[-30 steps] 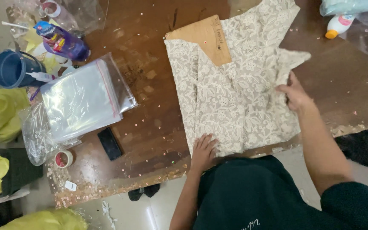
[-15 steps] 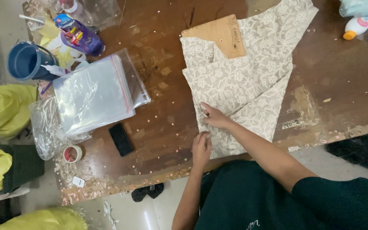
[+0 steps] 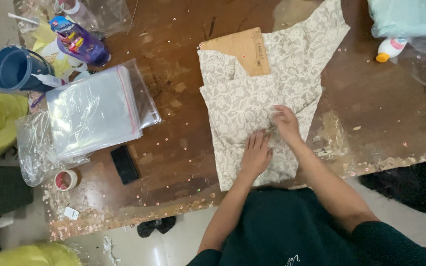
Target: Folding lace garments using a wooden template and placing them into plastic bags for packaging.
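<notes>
A grey cloth with a white floral print (image 3: pixel 252 98) lies partly folded on the worn brown table (image 3: pixel 183 148). A thin brown board (image 3: pixel 240 49) is tucked under its upper part. My left hand (image 3: pixel 256 155) rests flat on the cloth's lower fold, fingers spread. My right hand (image 3: pixel 286 122) presses on the cloth just above and to the right of it, fingers bent. Neither hand holds anything.
A stack of clear plastic bags (image 3: pixel 94 111) lies left of the cloth, with a black phone (image 3: pixel 124 164) and a tape roll (image 3: pixel 65 180) below it. A blue cup (image 3: pixel 13 69) and purple packet (image 3: pixel 82 42) sit far left. A white bottle (image 3: pixel 389 49) stands upper right.
The right side of the cloth has been folded inward over the middle. My right hand moved from the cloth's right edge to its centre; my left hand slid up and right.
</notes>
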